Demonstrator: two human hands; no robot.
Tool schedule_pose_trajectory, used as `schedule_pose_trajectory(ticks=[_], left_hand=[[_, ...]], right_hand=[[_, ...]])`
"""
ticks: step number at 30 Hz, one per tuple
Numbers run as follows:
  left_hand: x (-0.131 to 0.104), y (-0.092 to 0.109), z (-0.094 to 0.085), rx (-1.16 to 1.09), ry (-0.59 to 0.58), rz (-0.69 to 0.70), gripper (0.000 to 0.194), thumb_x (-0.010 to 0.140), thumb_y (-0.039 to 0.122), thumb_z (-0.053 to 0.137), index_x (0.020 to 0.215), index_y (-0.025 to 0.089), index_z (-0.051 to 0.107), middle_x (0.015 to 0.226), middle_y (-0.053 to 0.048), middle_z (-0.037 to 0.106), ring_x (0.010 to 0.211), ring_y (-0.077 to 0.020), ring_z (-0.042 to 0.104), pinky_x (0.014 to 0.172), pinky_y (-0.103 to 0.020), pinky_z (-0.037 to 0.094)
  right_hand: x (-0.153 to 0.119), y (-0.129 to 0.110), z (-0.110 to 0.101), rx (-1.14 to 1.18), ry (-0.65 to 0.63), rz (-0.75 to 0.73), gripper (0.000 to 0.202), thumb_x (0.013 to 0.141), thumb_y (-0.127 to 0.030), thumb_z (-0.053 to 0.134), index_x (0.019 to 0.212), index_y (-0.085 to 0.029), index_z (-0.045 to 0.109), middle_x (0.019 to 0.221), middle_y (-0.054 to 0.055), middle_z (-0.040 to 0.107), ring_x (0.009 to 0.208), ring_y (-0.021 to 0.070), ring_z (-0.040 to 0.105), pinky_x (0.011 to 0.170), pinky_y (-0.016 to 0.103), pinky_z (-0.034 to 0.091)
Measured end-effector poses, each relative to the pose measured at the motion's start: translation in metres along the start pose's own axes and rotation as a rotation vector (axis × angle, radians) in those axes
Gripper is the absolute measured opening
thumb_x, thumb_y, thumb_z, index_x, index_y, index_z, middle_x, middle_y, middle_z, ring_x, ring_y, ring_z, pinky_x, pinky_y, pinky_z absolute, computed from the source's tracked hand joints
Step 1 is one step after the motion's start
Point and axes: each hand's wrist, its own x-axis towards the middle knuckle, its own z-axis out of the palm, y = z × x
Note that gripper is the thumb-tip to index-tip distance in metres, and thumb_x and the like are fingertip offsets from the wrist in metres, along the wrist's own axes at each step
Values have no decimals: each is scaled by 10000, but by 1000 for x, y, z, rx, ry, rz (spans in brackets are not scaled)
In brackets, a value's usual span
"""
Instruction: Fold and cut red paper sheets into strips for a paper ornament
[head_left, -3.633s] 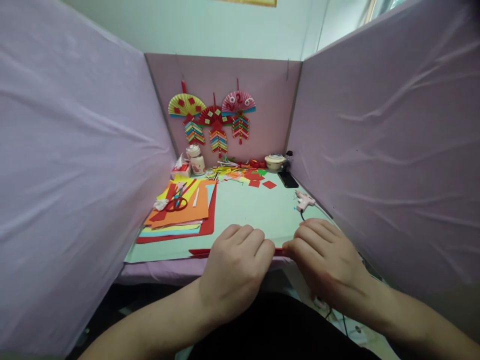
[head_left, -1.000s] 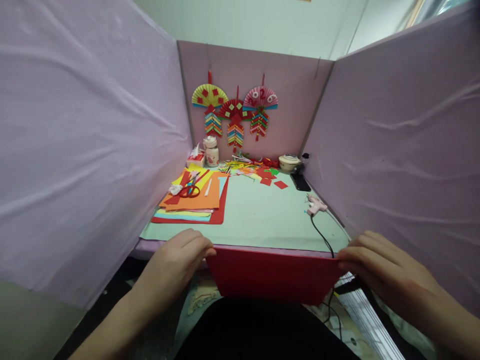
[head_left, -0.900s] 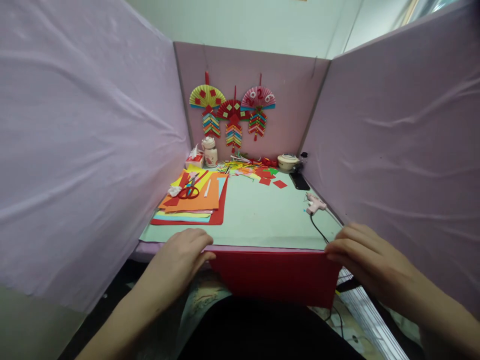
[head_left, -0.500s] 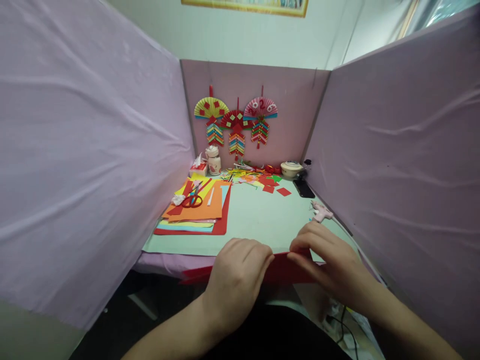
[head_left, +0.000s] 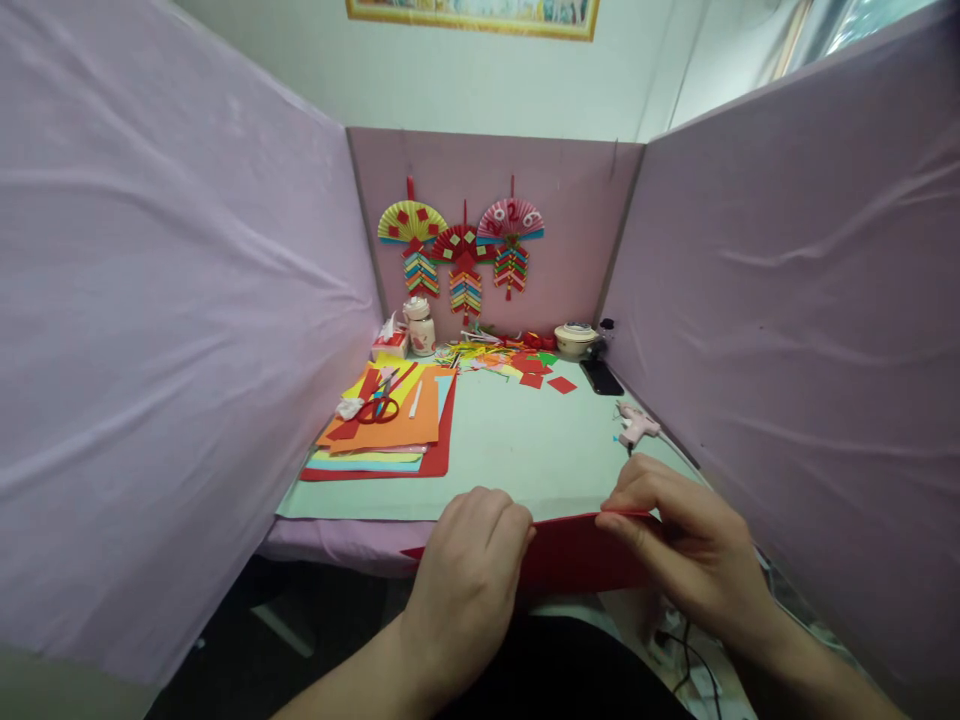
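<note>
"Red, flat rectangular sheet of paper or thin card: where do you have it?"

"From my end, on the head view, it's at the near edge of the table, its upper edge rising slightly to the right and its face dropping below the level of the pale mint-green table cover. I can't tell whether it touches the table."

"And the fingers?"

"I see the left hand curled over the upper edge, knuckles up, fingers close together; the tips are hidden, so I can't judge how hard they press. A red tip shows just past its left side. The right hand pinches the same edge near its right end, thumb on the near face, fingers bent over the top."

"What's around them?"

"Just beyond the right hand I have a pale pink glue gun, and farther back a flat black phone. Over to the left, red-handled scissors lie on a stack of coloured paper sheets, the orange one near the top. Three pleated paper fans, yellow, red and pink, hang on the back panel."
</note>
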Motion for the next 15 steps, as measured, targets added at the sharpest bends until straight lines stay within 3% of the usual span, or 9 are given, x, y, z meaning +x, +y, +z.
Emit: schedule_pose_trajectory(ticks=[5,9,15], left_hand=[[4,1,2,-15,98,56,155,923,80,477,803,168,521,676,-12,491,645,-161,401,611,-306,293],[2,-8,-3,-38,72,217,176,945,140,486,773,171,505,617,5,474,589,-151,368,576,-314,250],[-6,-13,-16,-8,58,298,316,952,280,520,660,191,439,561,21,420,548,-141,342,549,-324,195]], right_hand=[[-8,-4,-6,-2,-7,-15,128,861,-98,592,791,-204,575,673,-8,550,639,134,507,571,278,387],[-14,-10,-13,-27,-9,-37,126,841,-89,603,800,-205,582,661,-8,550,623,135,513,559,276,394],[-19,-16,-20,-25,-64,-11,130,861,-124,586,765,-212,583,632,-3,546,594,138,522,532,280,406]])
